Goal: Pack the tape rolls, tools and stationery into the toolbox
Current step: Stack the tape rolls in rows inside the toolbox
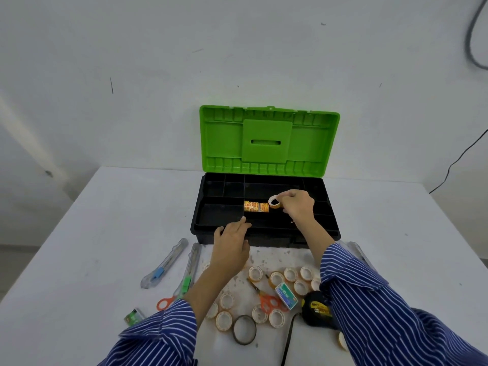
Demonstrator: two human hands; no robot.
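Over the black plastic toolbox with its bright green lid (268,138) propped upright, the person's right hand (297,204) pinches a small white-cored roll of clear tape (274,202) at the end of a short row of yellow-printed tape rolls (256,206) already lying on their sides in a middle compartment of the black divided tray (221,215). The left hand (231,247) rests with straight, relaxed fingers on the toolbox's near rim, holding nothing and seemingly steadying the box. The step in hand looks like stocking tape rolls one at a time; packing is at an early stage, since most items are not yet in. The next move likely calls for seating this roll snug against the row, letting go, then reaching back for another from the loose cluster of small white-cored tape rolls (290,276) just before the box. Also waiting on the white bench (105,233) are two clear utility knives, one with a blue slider (165,262) and one with a green slider (190,268), orange-handled scissors (266,299), a teal staple box (286,295), a black and yellow tape measure (317,309) and a larger dark-rimmed tape ring (244,329). Behind stands a plain white wall, scuffed in places, with a dark cable (459,159) trailing down at right.
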